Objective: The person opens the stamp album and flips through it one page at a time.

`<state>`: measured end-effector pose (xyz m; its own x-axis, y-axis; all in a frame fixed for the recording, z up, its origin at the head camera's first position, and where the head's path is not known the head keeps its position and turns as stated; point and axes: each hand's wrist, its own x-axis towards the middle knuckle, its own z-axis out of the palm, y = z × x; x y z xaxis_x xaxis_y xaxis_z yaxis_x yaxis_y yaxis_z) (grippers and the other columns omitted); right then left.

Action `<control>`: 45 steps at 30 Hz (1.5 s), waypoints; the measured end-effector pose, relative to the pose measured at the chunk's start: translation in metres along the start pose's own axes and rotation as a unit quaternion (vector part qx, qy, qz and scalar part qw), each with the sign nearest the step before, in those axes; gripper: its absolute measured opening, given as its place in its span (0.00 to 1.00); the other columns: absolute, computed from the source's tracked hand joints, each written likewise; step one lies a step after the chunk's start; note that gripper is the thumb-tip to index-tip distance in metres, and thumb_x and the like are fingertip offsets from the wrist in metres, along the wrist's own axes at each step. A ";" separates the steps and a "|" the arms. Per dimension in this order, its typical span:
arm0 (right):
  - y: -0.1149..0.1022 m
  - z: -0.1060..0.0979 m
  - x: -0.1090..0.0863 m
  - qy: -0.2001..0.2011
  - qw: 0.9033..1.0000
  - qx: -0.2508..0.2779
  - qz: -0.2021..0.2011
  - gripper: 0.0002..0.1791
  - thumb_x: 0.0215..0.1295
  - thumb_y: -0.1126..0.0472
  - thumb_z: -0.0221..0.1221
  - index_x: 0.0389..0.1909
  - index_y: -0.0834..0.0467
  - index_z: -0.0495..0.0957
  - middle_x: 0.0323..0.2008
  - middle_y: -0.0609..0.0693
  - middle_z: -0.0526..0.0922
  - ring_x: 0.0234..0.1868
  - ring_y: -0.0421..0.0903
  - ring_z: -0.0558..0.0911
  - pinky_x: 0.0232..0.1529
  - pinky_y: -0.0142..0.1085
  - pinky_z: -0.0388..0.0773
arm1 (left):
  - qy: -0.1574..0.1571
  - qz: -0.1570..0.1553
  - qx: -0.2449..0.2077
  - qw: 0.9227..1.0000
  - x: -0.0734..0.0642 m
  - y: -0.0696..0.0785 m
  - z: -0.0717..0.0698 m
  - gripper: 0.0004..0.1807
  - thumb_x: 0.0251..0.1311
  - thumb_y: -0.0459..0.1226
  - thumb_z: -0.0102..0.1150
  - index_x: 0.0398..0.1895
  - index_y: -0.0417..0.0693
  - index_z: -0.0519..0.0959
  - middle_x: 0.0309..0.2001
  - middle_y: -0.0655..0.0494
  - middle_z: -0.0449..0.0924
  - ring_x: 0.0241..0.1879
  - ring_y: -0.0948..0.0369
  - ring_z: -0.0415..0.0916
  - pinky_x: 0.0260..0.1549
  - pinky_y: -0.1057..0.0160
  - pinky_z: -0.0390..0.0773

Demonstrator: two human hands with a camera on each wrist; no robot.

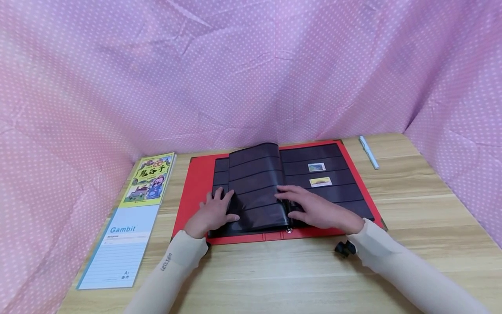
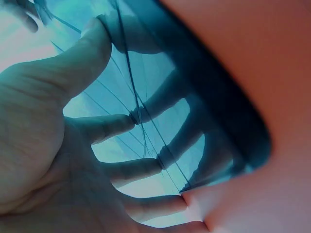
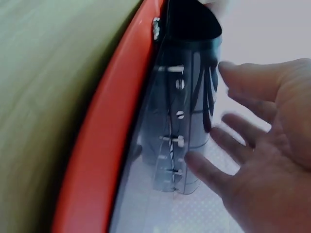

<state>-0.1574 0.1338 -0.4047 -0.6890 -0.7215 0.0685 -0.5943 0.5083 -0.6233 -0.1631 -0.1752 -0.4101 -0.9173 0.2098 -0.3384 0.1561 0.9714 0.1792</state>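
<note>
A red stamp album (image 1: 198,183) lies spread on the table, its black pocket pages held by metal rings (image 3: 180,141). One glossy black page (image 1: 255,187) bulges up near the spine over the left side. My left hand (image 1: 211,211) rests at that page's left edge with fingers spread; the left wrist view shows the fingers mirrored in the sheet. Beside the spine is my right hand (image 1: 317,208), fingers extended at the curved page and gripping nothing. Two small stamps, a blue-green one (image 1: 317,167) and a yellow one (image 1: 320,181), sit in the right page's pockets.
Along the table's left side lie a yellow illustrated booklet (image 1: 150,179) and a pale blue Gambit notebook (image 1: 119,248). A light blue pen (image 1: 369,152) is at the back right. Pink dotted cloth (image 1: 251,74) hangs behind the wooden table (image 1: 274,279).
</note>
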 end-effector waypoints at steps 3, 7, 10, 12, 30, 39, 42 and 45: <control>0.008 -0.001 -0.001 0.007 0.999 0.021 0.035 0.38 0.63 0.56 0.62 0.72 0.53 0.56 0.73 0.51 0.50 0.70 0.49 0.55 0.60 0.47 0.66 | -0.001 -0.005 0.006 1.000 0.002 0.001 0.001 0.46 0.55 0.55 0.62 0.74 0.51 0.53 0.71 0.37 0.46 0.67 0.34 0.43 0.57 0.31 0.54; 0.018 0.000 -0.003 -0.009 0.997 0.032 0.069 0.44 0.63 0.50 0.61 0.74 0.52 0.48 0.73 0.51 0.46 0.70 0.50 0.54 0.61 0.48 0.64 | -0.003 -0.006 0.012 1.000 0.003 0.002 0.002 0.46 0.56 0.54 0.62 0.74 0.52 0.53 0.71 0.37 0.46 0.67 0.34 0.43 0.57 0.31 0.54; 0.022 0.002 -0.003 -0.023 0.997 0.029 0.069 0.44 0.64 0.49 0.59 0.75 0.52 0.45 0.73 0.50 0.45 0.70 0.50 0.53 0.62 0.48 0.63 | -0.004 -0.006 0.010 1.000 0.003 0.002 0.001 0.46 0.56 0.53 0.62 0.74 0.51 0.52 0.71 0.37 0.46 0.67 0.35 0.44 0.57 0.32 0.54; 0.023 0.003 -0.002 -0.026 0.997 0.025 0.064 0.44 0.65 0.49 0.58 0.75 0.52 0.45 0.73 0.49 0.45 0.70 0.50 0.52 0.62 0.49 0.62 | -0.003 -0.004 0.007 1.000 0.002 0.001 0.001 0.46 0.56 0.52 0.63 0.74 0.50 0.52 0.70 0.38 0.46 0.67 0.35 0.44 0.57 0.32 0.54; 0.007 0.011 0.009 0.001 0.996 -0.008 0.085 0.44 0.64 0.45 0.58 0.74 0.52 0.48 0.73 0.48 0.48 0.70 0.54 0.54 0.61 0.54 0.62 | 0.004 0.005 0.018 1.000 0.004 -0.008 -0.005 0.45 0.56 0.48 0.64 0.73 0.49 0.54 0.70 0.42 0.50 0.65 0.40 0.51 0.57 0.35 0.58; -0.007 0.019 0.021 0.009 0.991 -0.048 0.123 0.43 0.62 0.41 0.59 0.73 0.51 0.53 0.73 0.48 0.50 0.70 0.58 0.52 0.58 0.68 0.52 | 0.005 0.024 -0.001 1.000 0.001 -0.016 -0.009 0.39 0.58 0.40 0.64 0.72 0.51 0.59 0.71 0.44 0.51 0.66 0.43 0.50 0.59 0.35 0.56; -0.010 0.020 0.024 0.003 0.990 -0.059 0.129 0.43 0.61 0.41 0.59 0.73 0.50 0.54 0.72 0.47 0.51 0.70 0.58 0.52 0.58 0.69 0.51 | 0.000 0.032 0.003 0.999 -0.002 -0.018 -0.011 0.38 0.59 0.39 0.63 0.72 0.50 0.59 0.71 0.45 0.50 0.67 0.42 0.49 0.59 0.35 0.56; -0.011 0.020 0.026 -0.001 0.989 -0.063 0.131 0.43 0.62 0.41 0.58 0.73 0.50 0.54 0.73 0.47 0.51 0.71 0.58 0.51 0.58 0.69 0.51 | -0.006 0.035 0.018 0.999 -0.005 -0.019 -0.012 0.37 0.61 0.42 0.61 0.72 0.49 0.59 0.71 0.44 0.49 0.67 0.42 0.49 0.58 0.36 0.58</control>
<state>-0.1601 0.1000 -0.4114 -0.8261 -0.5573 -0.0836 -0.4423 0.7331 -0.5167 -0.1656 -0.1962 -0.4005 -0.8989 0.2790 -0.3378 0.2336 0.9575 0.1692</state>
